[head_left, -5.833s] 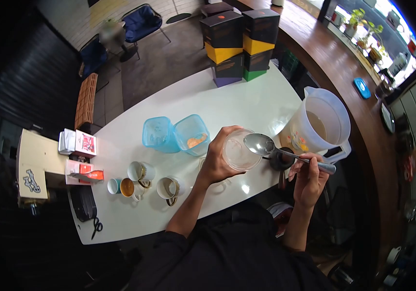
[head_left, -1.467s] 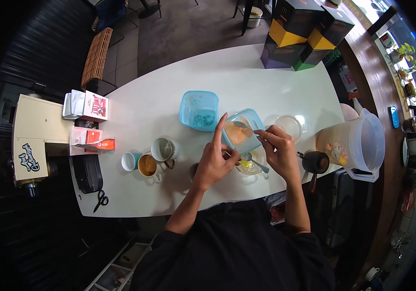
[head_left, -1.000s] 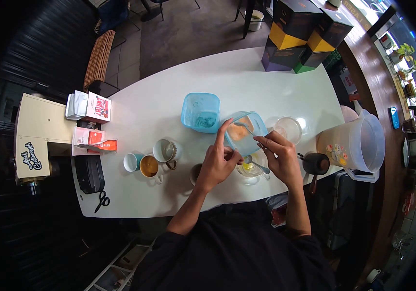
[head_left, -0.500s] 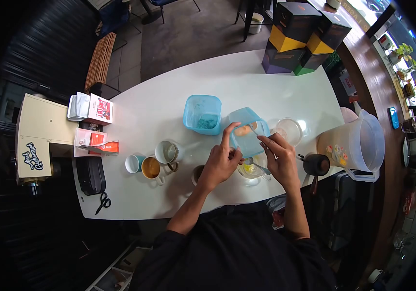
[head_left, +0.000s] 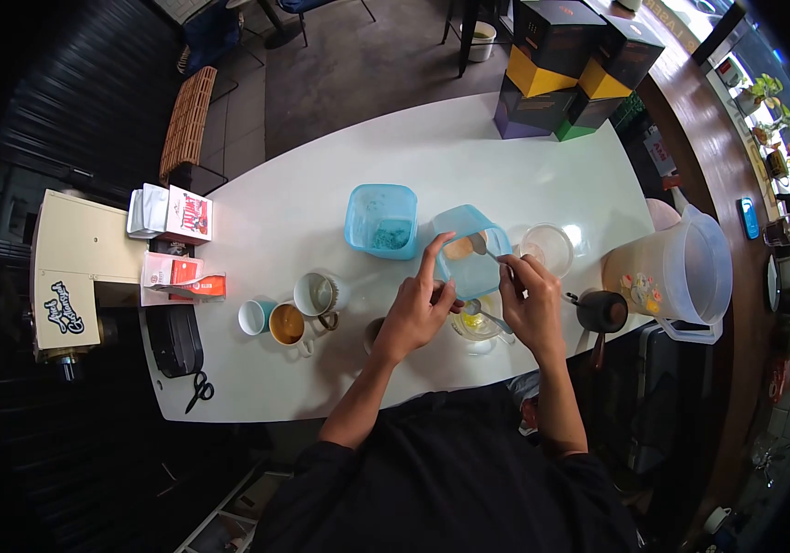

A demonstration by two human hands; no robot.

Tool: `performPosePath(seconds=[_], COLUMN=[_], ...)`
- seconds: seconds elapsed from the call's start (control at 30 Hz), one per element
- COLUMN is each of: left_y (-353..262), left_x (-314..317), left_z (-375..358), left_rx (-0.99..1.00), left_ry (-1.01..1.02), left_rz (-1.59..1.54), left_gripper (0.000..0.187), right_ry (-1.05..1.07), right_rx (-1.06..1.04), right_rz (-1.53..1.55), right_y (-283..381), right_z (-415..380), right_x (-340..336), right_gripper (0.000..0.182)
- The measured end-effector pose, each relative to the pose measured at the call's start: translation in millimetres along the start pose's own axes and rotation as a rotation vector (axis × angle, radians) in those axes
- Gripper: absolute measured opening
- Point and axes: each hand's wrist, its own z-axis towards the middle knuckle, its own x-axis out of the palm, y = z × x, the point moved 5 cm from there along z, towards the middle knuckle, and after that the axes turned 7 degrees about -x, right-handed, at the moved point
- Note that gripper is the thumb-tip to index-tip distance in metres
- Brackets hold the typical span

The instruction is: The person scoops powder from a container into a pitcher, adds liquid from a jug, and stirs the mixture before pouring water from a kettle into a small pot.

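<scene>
My left hand (head_left: 420, 311) grips the near left side of a translucent blue plastic container (head_left: 469, 276), its index finger stretched along the rim. The container is tilted, with something pale beige (head_left: 457, 248) inside at the far left. Pinched in my right hand (head_left: 535, 304) is a metal spoon (head_left: 481, 244), whose bowl is in the container near the beige contents. Just below the container stands a clear cup (head_left: 464, 330) with something yellow in it and a second spoon (head_left: 498, 322) resting in it. A dark cup (head_left: 374, 333) is partly hidden behind my left hand.
Left of my hands are another blue container (head_left: 382, 198), a white mug (head_left: 314, 293), an orange-brown mug (head_left: 286, 323) and a small pale cup (head_left: 254, 316). To the right are a round clear lid or dish (head_left: 547, 249), a dark long-handled pot (head_left: 601, 312) and a large pitcher (head_left: 681, 267).
The spoon in my right hand has turned, so its bowl shows more plainly by the beige contents. My right fingers have shifted slightly. My left hand keeps its hold on the container.
</scene>
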Motion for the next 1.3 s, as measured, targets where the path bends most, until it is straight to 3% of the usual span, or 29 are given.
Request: performPosePath(seconds=[0.57,0.93,1.3], left_y=[-5,-2,-4], left_x=[-1,-6,-6], left_z=[4,6,5], left_rx=[0.017,-0.021,-0.010], left_ry=[-0.035,-0.043,-0.033], left_rz=[0.014,-0.003,0.009], left_gripper=[0.063,0.066,0.068], right_ry=[-0.199,-0.148,-0.068], right_rx=[0.004,-0.033,-0.065], right_rz=[0.071,0.043,0.055], right_y=[-14,-6,-3], right_z=[-3,1,1], right_x=[13,6,8], right_gripper=[0.014,0.024,0.021])
